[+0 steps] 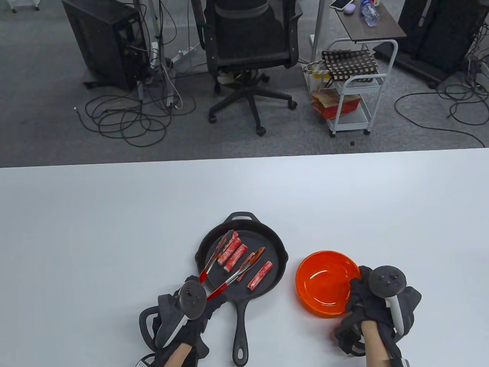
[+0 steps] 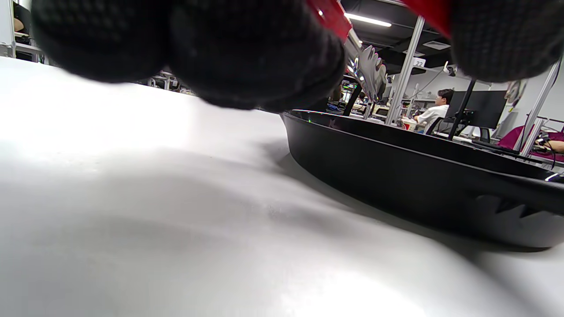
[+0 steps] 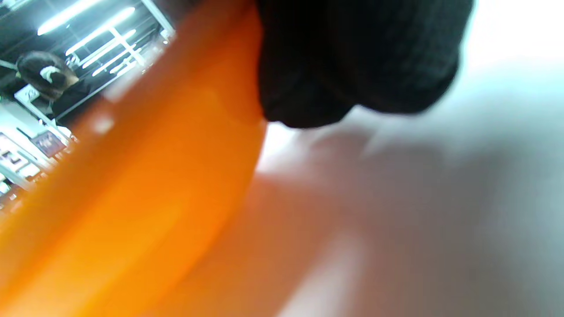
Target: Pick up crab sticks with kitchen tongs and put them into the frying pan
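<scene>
The left hand [image 1: 184, 312] grips spread red-handled metal tongs [image 1: 231, 263] over crab sticks [image 1: 232, 256] in the black cast-iron pan [image 1: 280, 246]; withdrawing carelessly might drag one out. The right hand [image 1: 375, 303] clutches the empty orange glass bowl [image 1: 326, 283].

The frying pan [image 1: 276, 267] at lower centre was black, and the crab sticks [image 1: 233, 253] in it were red and white. The tongs [image 1: 225, 259] had red handles and silver tips, the bowl [image 1: 328, 283] at lower right was translucent orange, the table [image 1: 109, 238] was white, and the gloves on the left hand [image 1: 181, 312] and right hand [image 1: 379, 303] were black.
</scene>
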Motion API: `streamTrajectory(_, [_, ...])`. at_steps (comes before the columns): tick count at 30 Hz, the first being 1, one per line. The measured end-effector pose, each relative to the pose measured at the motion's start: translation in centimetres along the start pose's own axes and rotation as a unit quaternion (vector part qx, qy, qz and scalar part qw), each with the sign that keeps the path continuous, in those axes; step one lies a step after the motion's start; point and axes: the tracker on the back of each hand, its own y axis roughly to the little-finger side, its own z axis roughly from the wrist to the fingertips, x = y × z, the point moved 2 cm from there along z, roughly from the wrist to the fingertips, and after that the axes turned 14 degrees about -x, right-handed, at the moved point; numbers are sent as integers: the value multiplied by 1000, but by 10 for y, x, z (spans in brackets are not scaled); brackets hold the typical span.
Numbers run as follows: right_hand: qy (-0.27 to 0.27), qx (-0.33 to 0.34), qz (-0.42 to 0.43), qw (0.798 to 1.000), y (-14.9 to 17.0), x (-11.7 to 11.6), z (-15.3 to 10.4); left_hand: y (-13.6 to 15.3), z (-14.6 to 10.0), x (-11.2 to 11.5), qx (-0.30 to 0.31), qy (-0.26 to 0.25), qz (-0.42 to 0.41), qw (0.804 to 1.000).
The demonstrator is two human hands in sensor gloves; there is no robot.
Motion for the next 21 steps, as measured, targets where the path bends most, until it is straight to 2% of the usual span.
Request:
streamTrajectory(11, [22,19,-46,999,-4,-4,-2,0,0,-1,0,4,3,1000])
streamTrajectory(17, [105,69,-114,985,-17,9,-18,1,1,-3,-4,2,-5,1000])
streamTrajectory(21, [165,167,-144,961,-36,18,-43,2,1,-3,-6,2,-7,1000])
